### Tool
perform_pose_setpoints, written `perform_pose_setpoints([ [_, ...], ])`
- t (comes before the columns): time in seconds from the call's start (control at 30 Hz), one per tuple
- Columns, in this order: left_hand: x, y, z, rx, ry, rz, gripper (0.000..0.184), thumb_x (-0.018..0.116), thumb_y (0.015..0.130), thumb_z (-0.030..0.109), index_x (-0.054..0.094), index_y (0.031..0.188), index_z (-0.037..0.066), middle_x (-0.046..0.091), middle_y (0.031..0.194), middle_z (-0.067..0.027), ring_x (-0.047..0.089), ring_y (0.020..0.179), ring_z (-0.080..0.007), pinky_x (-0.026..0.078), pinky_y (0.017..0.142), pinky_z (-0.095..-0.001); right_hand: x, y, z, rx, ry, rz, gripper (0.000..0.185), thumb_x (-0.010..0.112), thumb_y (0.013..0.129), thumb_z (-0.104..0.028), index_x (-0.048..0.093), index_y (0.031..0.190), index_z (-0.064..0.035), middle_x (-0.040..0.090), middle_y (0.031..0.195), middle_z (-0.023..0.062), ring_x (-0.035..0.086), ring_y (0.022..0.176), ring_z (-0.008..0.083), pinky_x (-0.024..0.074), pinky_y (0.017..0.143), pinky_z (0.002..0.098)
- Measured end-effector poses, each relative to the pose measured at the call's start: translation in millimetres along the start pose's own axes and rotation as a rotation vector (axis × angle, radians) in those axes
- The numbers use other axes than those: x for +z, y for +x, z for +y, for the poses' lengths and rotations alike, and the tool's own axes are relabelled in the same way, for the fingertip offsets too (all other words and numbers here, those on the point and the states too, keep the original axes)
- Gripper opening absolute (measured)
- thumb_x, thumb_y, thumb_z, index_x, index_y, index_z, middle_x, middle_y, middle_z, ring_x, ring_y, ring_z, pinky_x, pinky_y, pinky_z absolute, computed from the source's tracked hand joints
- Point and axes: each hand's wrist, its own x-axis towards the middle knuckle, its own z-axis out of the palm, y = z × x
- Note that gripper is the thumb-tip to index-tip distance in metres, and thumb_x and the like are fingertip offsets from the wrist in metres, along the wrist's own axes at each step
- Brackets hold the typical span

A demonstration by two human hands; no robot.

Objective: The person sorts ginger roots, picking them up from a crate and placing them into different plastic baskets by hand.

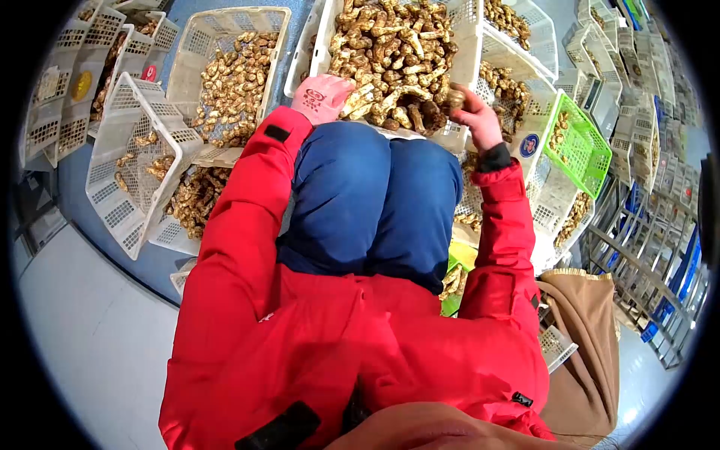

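A large white crate point(466, 30) full of brown and cream mushrooms point(390, 49) stands just beyond my knees. My left hand point(322, 98), in a pink glove with dark print, is at the crate's near left corner, against the mushrooms; its fingertips are hidden among them. My right hand point(478, 116), bare, is at the near right side of the crate, its thumb and fingers closed on a mushroom point(455, 98).
To the left are a white crate of mushrooms point(283, 22) and a tilted white crate point(112, 176). On the right stand more white crates and a green crate point(592, 161). A brown cloth point(581, 337) hangs at lower right, near metal racks point(652, 262).
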Motion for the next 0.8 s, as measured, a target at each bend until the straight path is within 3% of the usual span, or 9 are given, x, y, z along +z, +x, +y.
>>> perform_pose_setpoints([
  [0.07,-9,2,6,-0.028,0.002,-0.022,0.020,0.058,0.077,0.015,0.063,0.096,0.014,0.062,0.093,-0.0054,0.058,0.087,-0.0245,0.047,0.076,-0.0352,47,38,-14,-0.015,-0.481,-0.216,0.056,0.064,0.076,-0.015,0.043,0.128,-0.0064,0.058,0.109,0.0103,0.054,0.101,0.0175,0.0424,0.087,0.0270],
  [0.13,-16,4,12,-0.042,0.000,-0.011,0.020,0.058,0.077,0.014,0.063,0.096,0.014,0.062,0.092,-0.0050,0.058,0.087,-0.0242,0.047,0.076,-0.0350,60,92,10,-0.453,-1.137,-0.094,0.055,0.065,0.071,-0.029,0.050,0.120,-0.0094,0.056,0.111,0.0141,0.053,0.101,0.0294,0.0432,0.087,0.0349],
  [0.27,-9,4,4,-0.029,-0.074,-0.006,0.022,0.059,0.074,0.013,0.063,0.095,0.015,0.062,0.091,-0.0050,0.058,0.086,-0.0242,0.047,0.076,-0.0355,76,173,28,-0.765,-1.530,0.166,0.042,0.063,0.072,-0.018,0.053,0.112,-0.0124,0.058,0.097,0.0119,0.054,0.095,0.0277,0.0439,0.082,0.0370],
  [0.33,-12,6,5,-0.016,-0.038,-0.060,0.020,0.058,0.075,0.013,0.063,0.094,0.013,0.062,0.091,-0.0058,0.058,0.087,-0.0248,0.047,0.077,-0.0355,77,187,35,-0.717,-1.694,0.172,0.038,0.059,0.075,-0.013,0.052,0.113,-0.0135,0.058,0.094,0.0105,0.055,0.091,0.0275,0.0442,0.080,0.0374],
  [0.37,-10,6,2,-0.018,-0.070,-0.039,0.020,0.058,0.075,0.013,0.063,0.094,0.013,0.062,0.091,-0.0059,0.058,0.087,-0.0250,0.047,0.077,-0.0355,75,184,37,-0.715,-1.600,0.177,0.034,0.052,0.077,-0.007,0.054,0.110,-0.0172,0.060,0.088,0.0064,0.057,0.088,0.0230,0.0420,0.081,0.0348],
  [0.47,-6,3,2,-0.029,-0.071,-0.016,0.022,0.058,0.075,0.013,0.062,0.096,0.013,0.062,0.090,-0.0061,0.058,0.086,-0.0254,0.046,0.077,-0.0362,59,180,39,-0.603,-1.328,0.179,0.039,0.056,0.077,-0.010,0.053,0.116,-0.0171,0.062,0.088,0.0069,0.059,0.083,0.0254,0.0452,0.077,0.0348],
  [0.5,-6,4,1,-0.019,-0.083,-0.020,0.022,0.057,0.075,0.013,0.062,0.096,0.013,0.062,0.090,-0.0060,0.058,0.086,-0.0252,0.046,0.077,-0.0362,57,178,43,-0.602,-1.264,0.210,0.045,0.060,0.076,-0.013,0.050,0.120,-0.0160,0.061,0.094,0.0069,0.057,0.090,0.0262,0.0449,0.081,0.0357],
  [0.63,-10,5,5,-0.004,-0.042,-0.027,0.020,0.056,0.077,0.013,0.062,0.096,0.013,0.062,0.091,-0.0061,0.058,0.087,-0.0244,0.046,0.078,-0.0354,65,162,27,-0.623,-1.514,0.051,0.054,0.063,0.074,-0.015,0.044,0.124,-0.0146,0.055,0.108,0.0077,0.052,0.100,0.0256,0.0435,0.086,0.0348],
  [0.8,-10,4,3,-0.026,-0.088,-0.064,0.020,0.057,0.076,0.014,0.063,0.096,0.013,0.062,0.092,-0.0065,0.058,0.088,-0.0245,0.047,0.077,-0.0359,75,174,29,-0.577,-1.663,0.092,0.051,0.061,0.075,-0.015,0.045,0.123,-0.0168,0.059,0.099,0.0065,0.056,0.092,0.0223,0.0440,0.080,0.0341],
])
